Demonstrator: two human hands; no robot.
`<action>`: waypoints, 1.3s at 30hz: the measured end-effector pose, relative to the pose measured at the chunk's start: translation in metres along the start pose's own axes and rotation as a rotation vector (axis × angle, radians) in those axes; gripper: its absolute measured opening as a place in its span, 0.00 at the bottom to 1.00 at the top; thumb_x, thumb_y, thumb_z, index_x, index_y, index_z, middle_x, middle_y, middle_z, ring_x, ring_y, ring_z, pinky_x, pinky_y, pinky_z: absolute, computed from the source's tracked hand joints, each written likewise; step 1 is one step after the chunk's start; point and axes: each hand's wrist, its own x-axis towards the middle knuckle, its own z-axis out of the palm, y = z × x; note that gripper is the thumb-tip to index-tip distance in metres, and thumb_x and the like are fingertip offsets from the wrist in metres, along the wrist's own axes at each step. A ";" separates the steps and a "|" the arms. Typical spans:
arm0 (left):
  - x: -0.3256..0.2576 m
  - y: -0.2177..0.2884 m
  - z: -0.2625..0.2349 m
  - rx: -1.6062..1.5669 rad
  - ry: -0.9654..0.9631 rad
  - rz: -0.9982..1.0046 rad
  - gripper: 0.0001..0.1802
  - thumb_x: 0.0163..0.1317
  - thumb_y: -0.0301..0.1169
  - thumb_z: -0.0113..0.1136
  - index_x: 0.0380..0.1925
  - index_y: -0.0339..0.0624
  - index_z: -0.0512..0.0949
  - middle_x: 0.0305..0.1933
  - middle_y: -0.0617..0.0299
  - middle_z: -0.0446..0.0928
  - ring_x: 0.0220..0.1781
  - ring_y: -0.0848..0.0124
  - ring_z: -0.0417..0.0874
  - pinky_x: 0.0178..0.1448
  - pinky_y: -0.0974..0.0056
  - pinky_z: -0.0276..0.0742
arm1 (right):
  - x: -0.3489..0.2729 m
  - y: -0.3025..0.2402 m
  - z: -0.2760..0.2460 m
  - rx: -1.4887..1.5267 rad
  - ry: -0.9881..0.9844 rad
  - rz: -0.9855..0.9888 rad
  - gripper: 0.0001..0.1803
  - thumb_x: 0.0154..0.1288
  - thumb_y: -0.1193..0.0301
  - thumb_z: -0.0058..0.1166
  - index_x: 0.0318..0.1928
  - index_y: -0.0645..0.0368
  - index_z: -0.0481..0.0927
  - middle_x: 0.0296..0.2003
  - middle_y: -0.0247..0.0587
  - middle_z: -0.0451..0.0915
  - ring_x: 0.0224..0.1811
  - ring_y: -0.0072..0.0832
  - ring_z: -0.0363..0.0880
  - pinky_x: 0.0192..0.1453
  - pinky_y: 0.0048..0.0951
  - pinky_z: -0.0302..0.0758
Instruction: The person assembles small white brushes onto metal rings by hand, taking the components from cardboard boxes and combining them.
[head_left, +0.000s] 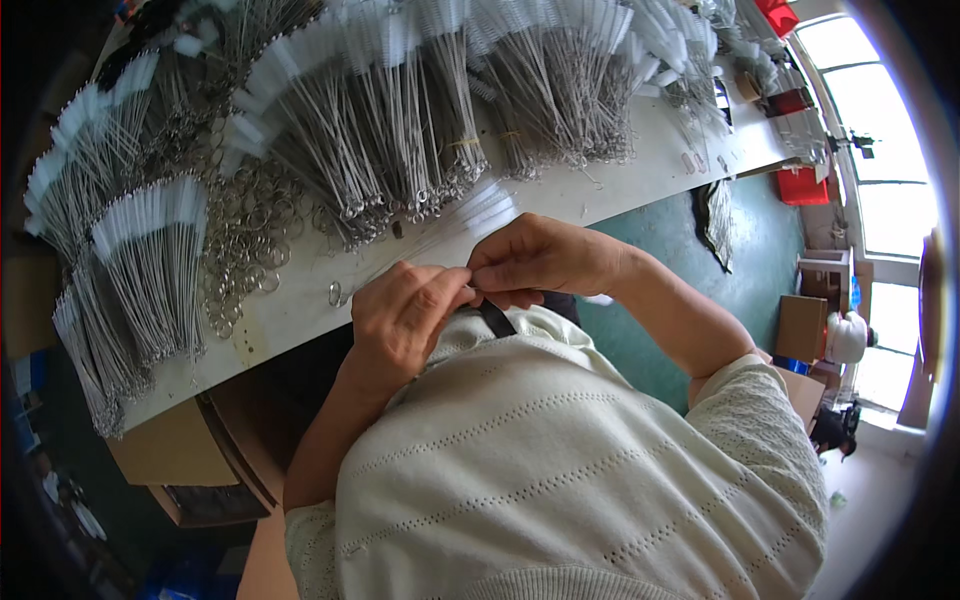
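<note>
In front of my body, at the table's near edge, my two hands meet with their fingertips together. My left hand [402, 318] is closed, its thumb and fingers pinching something small that the fingers mostly hide. Touching it, my right hand [540, 258] is closed in a pinch at the same spot. Just beyond the hands a few thin wire brushes [482, 208] with white bristles lie flat on the table. Close to my left hand is a small metal ring [335, 293]. A heap of loose metal rings [250, 235] spreads farther left.
Large bundles of wire brushes [410, 130] stand along the back of the white table [640, 185]. More brush bundles [155, 270] sit at the left. Below the table's left side is a cardboard box [175, 450]. Green floor [650, 290] shows at the right, with boxes near the windows.
</note>
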 end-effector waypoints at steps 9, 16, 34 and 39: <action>-0.052 0.003 -0.060 0.354 0.186 -0.700 0.11 0.56 0.28 0.61 0.40 0.38 0.77 0.27 0.61 0.74 0.24 0.69 0.74 0.26 0.65 0.70 | -0.018 0.036 -0.030 -1.891 0.518 0.326 0.05 0.57 0.71 0.52 0.33 0.54 0.80 0.31 0.35 0.81 0.33 0.33 0.80 0.36 0.33 0.75; -0.046 0.001 -0.059 0.299 0.048 -0.670 0.03 0.58 0.19 0.55 0.32 0.34 0.72 0.38 0.52 0.77 0.24 0.71 0.77 0.35 0.68 0.75 | 0.028 0.012 0.025 -0.911 0.509 -0.585 0.04 0.56 0.68 0.57 0.31 0.51 0.82 0.36 0.32 0.78 0.28 0.33 0.79 0.32 0.34 0.75; 0.022 0.010 -0.090 -0.367 -0.073 -0.421 0.14 0.53 0.12 0.53 0.39 0.33 0.78 0.44 0.47 0.76 0.39 0.68 0.83 0.39 0.72 0.80 | 0.025 -0.011 0.046 -0.380 0.210 -0.584 0.07 0.58 0.73 0.57 0.35 0.63 0.80 0.29 0.45 0.77 0.32 0.36 0.78 0.37 0.33 0.74; 0.023 0.028 -0.076 -0.430 0.169 -0.512 0.16 0.51 0.13 0.56 0.43 0.28 0.76 0.43 0.48 0.78 0.40 0.65 0.84 0.40 0.69 0.81 | 0.023 -0.018 0.043 0.026 0.038 -0.347 0.08 0.63 0.71 0.54 0.36 0.64 0.81 0.29 0.37 0.78 0.32 0.22 0.76 0.32 0.23 0.74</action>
